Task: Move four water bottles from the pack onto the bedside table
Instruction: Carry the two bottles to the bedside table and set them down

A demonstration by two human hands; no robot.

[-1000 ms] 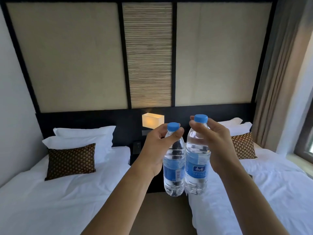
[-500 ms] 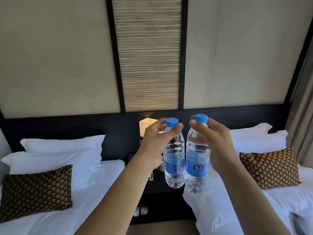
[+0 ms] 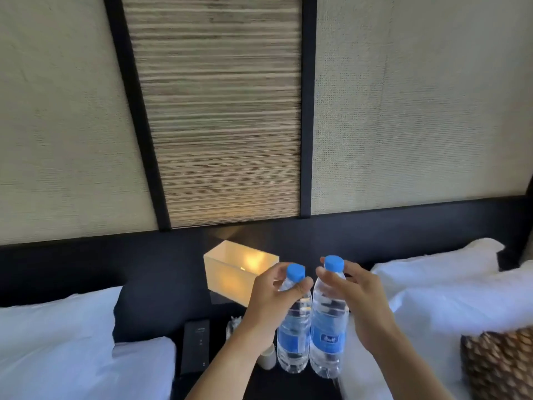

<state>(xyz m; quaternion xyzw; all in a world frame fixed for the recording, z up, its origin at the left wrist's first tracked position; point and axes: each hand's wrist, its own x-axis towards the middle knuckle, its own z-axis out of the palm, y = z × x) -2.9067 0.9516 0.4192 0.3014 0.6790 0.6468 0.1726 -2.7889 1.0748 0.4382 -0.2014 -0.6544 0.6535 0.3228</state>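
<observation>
Two bottles, clear, blue-capped, blue-labelled, upright: left bottle (image 3: 294, 330) and right bottle (image 3: 328, 333) held side by side, touching, above the dark bench (image 3: 277, 385).

Clear glossy plastic bottles (image 3: 294, 336), woven panel (image 3: 219, 111)

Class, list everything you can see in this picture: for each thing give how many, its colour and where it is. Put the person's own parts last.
Water bottles: two, clear with blue caps and labels, side by side over the bedside table.
Bedside table: one, black, between the beds.
Lamp: one, glowing cream box, behind the bottles.
Black device: one, lying on the table, left.
Small white cup: one, beside the left bottle.
Pillows: white, on both sides.
Patterned cushion: one, brown, bottom right.
Wall panels: beige and woven, above the dark headboard.
Left hand: holds the left bottle's neck.
Right hand: holds the right bottle's neck.
</observation>
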